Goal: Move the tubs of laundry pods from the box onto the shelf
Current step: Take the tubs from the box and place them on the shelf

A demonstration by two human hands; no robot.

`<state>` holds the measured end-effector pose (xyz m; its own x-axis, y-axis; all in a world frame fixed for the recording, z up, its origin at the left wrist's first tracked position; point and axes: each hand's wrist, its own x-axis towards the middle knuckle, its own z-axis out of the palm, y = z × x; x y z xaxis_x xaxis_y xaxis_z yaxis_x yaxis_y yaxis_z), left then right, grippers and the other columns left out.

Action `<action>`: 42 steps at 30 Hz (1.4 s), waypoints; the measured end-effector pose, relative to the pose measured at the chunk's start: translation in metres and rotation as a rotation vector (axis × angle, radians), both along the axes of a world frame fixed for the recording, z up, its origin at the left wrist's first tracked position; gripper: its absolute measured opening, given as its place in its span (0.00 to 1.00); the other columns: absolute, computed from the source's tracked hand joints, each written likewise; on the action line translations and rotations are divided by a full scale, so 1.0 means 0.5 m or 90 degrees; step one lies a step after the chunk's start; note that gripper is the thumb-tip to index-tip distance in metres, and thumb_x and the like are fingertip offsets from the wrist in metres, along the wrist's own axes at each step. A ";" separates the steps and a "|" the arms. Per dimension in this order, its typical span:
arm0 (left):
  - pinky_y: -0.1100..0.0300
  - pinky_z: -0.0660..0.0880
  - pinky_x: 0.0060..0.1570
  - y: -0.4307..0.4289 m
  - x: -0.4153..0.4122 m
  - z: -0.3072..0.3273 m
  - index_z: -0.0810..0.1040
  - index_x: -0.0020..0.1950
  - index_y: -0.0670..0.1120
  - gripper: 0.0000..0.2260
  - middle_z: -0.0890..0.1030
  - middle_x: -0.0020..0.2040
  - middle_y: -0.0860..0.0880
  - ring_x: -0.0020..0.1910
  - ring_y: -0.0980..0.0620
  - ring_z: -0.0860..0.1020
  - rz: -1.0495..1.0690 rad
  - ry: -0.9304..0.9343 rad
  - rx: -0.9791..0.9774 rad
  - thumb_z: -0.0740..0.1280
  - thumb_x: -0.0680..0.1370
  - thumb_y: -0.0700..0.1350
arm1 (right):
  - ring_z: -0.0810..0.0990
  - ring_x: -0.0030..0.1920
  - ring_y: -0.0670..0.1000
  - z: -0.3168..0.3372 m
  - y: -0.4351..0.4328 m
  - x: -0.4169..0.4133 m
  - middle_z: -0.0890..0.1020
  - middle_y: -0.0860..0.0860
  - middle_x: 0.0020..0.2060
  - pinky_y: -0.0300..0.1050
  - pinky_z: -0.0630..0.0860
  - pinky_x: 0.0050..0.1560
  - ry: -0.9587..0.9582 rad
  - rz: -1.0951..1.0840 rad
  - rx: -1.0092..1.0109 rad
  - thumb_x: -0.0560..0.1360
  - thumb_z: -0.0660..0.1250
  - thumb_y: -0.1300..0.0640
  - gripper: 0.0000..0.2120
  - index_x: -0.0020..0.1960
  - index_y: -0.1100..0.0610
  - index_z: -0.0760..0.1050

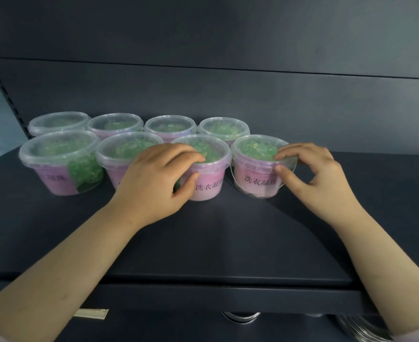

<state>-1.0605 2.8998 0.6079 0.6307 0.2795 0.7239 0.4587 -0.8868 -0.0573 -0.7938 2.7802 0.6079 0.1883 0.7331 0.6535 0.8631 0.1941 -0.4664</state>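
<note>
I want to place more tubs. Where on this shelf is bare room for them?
Bare shelf lies right of the rightmost front tub, beyond the right hand, and in the strip before the front row. The rows themselves are crowded.

On the shelf (228, 233), eight tubs of laundry pods (129, 154) are set in two rows of four across the middle of the frame. The back row (170, 125) is placed directly behind the front row (58, 156). The third front tub (209, 187) is gripped from the left by the left hand (159, 181). The fourth front tub (252, 180), at the row's right end, is held at its right side by the right hand (312, 178). Round containers (240, 317) are stored below the shelf, at the lower right.
</note>
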 end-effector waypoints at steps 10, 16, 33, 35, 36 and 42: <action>0.49 0.75 0.55 -0.003 0.034 -0.009 0.80 0.62 0.45 0.13 0.80 0.60 0.50 0.57 0.47 0.79 0.004 0.029 0.017 0.64 0.80 0.48 | 0.79 0.59 0.51 -0.008 0.017 -0.005 0.83 0.48 0.57 0.55 0.72 0.61 -0.169 0.028 0.031 0.74 0.71 0.54 0.14 0.58 0.55 0.82; 0.48 0.69 0.65 -0.024 0.014 0.010 0.76 0.68 0.47 0.18 0.78 0.65 0.49 0.63 0.47 0.76 0.012 0.073 -0.012 0.67 0.78 0.50 | 0.76 0.64 0.53 0.018 -0.011 -0.029 0.81 0.50 0.61 0.46 0.67 0.69 -0.169 0.011 -0.039 0.73 0.74 0.56 0.19 0.63 0.57 0.79; 0.53 0.70 0.63 -0.393 -0.116 -0.188 0.76 0.65 0.46 0.16 0.76 0.62 0.51 0.62 0.52 0.74 -0.313 -0.157 -0.312 0.65 0.78 0.46 | 0.76 0.58 0.46 -0.175 -0.473 -0.410 0.80 0.45 0.55 0.35 0.68 0.61 0.035 -0.378 0.059 0.78 0.66 0.54 0.13 0.61 0.53 0.77; 0.53 0.70 0.64 -0.443 -0.113 -0.233 0.75 0.67 0.47 0.17 0.75 0.63 0.53 0.65 0.54 0.72 -0.361 -0.115 -0.403 0.63 0.79 0.49 | 0.75 0.59 0.44 -0.219 -0.535 -0.428 0.79 0.42 0.56 0.31 0.68 0.58 0.119 -0.411 0.037 0.78 0.66 0.53 0.13 0.62 0.48 0.75; 0.54 0.70 0.64 -0.466 -0.109 -0.255 0.75 0.67 0.48 0.17 0.74 0.63 0.54 0.65 0.56 0.72 -0.378 -0.099 -0.431 0.62 0.79 0.50 | 0.75 0.59 0.43 -0.237 -0.566 -0.434 0.78 0.39 0.56 0.28 0.68 0.56 0.153 -0.432 0.029 0.77 0.65 0.50 0.14 0.62 0.44 0.74; 0.60 0.70 0.62 -0.614 -0.021 -0.337 0.76 0.65 0.49 0.17 0.75 0.60 0.57 0.62 0.58 0.73 -0.452 -0.043 -0.507 0.62 0.79 0.51 | 0.78 0.50 0.45 -0.314 -0.758 -0.402 0.79 0.40 0.45 0.45 0.75 0.52 0.265 -0.531 0.036 0.75 0.63 0.44 0.13 0.59 0.40 0.73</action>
<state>-1.0709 2.5928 0.4394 0.8009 0.2713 0.5338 -0.1971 -0.7223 0.6629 -0.9949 2.4012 0.4507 0.8663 0.2250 0.4459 0.4994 -0.3815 -0.7778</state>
